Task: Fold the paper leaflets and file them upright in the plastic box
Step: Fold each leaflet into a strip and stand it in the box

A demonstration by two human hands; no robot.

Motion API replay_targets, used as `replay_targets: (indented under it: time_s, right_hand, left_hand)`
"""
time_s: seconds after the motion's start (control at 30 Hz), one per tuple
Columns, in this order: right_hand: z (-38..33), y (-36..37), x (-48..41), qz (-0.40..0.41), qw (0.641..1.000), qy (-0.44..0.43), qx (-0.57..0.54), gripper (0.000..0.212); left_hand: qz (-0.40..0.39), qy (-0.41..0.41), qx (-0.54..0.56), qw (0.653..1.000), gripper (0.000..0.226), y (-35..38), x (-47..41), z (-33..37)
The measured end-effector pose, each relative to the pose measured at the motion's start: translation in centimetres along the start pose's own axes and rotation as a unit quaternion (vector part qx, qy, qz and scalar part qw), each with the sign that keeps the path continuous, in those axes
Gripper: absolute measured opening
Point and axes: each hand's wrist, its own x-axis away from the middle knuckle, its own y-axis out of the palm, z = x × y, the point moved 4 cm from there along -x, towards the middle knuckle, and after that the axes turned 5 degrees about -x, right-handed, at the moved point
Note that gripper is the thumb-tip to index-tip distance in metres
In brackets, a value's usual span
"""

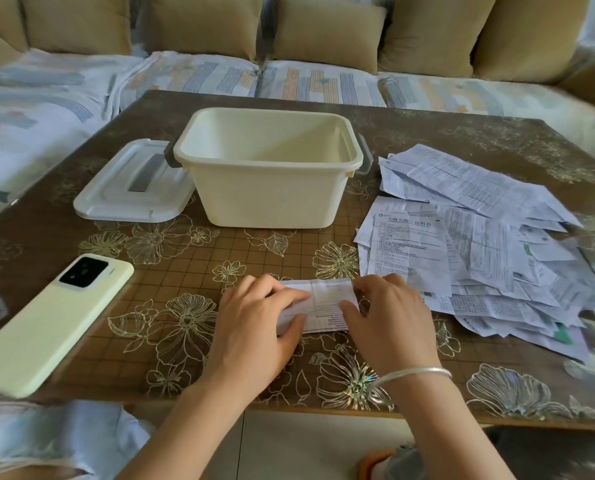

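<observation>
Leaflet of white printed paper (325, 303), already folded into a narrow strip, lies flat on the brown table with a gold flower pattern (219, 251), close to the near edge and in front of the box. The left hand (254, 320) rests on the strip's left part. Its fingers (289, 294) are laid out nearly straight across the paper and its thumb runs along the near edge, pressing the sheet down rather than gripping it. The right hand (389, 317) takes the right end. Its fingers are bent over that edge and its thumb lies on the printed face, so it pinches the leaflet there. A thin silver bracelet (413, 374) circles the right wrist.

Beyond the hands stands the cream rectangular plastic box (268, 195), open at the top, upright, with grey latches on both short sides and no paper inside. Its pale grey-white lid (116, 199) lies flat just to the left, touching the box's left latch. To the right of the box spreads a loose pile of unfolded white leaflets (479, 244), overlapping one another, its nearest sheets just beside the right hand. A pale green smartphone (46, 327) lies face down at the near left, well apart from the leaflet. Behind the table runs a sofa with a striped cover (323, 81) and tan cushions (327, 32).
</observation>
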Motion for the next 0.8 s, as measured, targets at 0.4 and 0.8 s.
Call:
replay_targets:
  time_s: [0.4,0.8]
  right_hand:
    - [0.7,0.1,-1.2,-0.108,0.981,0.141,-0.083,0.035]
    - [-0.1,-0.8,0.0,-0.004,0.909,0.079,-0.409,0.012]
  left_hand:
    - [-0.071,-0.036,0.000,0.997,0.053,-0.1,-1.4,0.4]
    - [-0.081,-0.038,-0.016,0.996,0.063,0.3,-1.3,0.0]
